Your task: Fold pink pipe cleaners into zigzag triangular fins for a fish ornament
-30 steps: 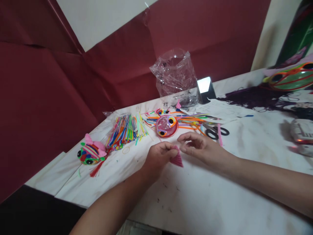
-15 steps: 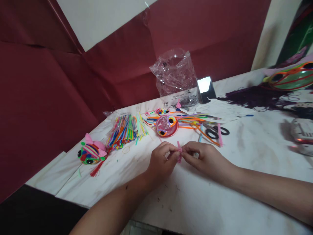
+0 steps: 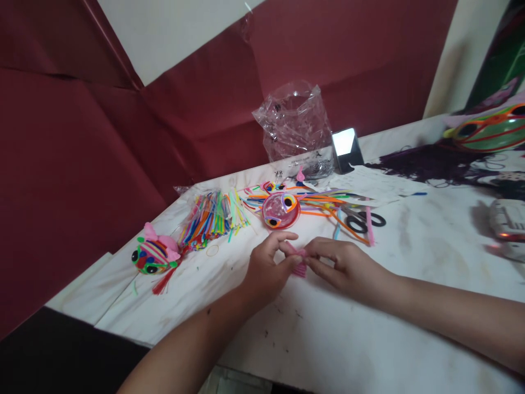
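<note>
Right hand (image 3: 340, 260): thumb and fingertips pinched on the pink ribbed panel's edge, short of the goggle-eyed disc.
Left hand (image 3: 266, 262): narrow grip, thumb against the panel, index raised; backing fingers hidden.
Pink ribbed panel (image 3: 301, 269): between both hands, nearer the wearer than the disc and slightly right of it. Looks like folded chenille; rows could splay or skew if the left thumb slackens under a right-hand pull.
Goggle-eyed disc (image 3: 271, 210): landmark, just beyond the fingertips. Could be knocked by a forward-slipping knuckle.
Scissors (image 3: 361, 219): right of the disc, among loose stems; a snagged handle could drag these along.
Pipe-cleaner bundle (image 3: 211, 219): left of the disc, near ends spread; a sideways brush of the left hand could scatter them.
Striped fish (image 3: 153, 254): farthest left of the disc, well apart from both hands; little risk, I judge.
</note>
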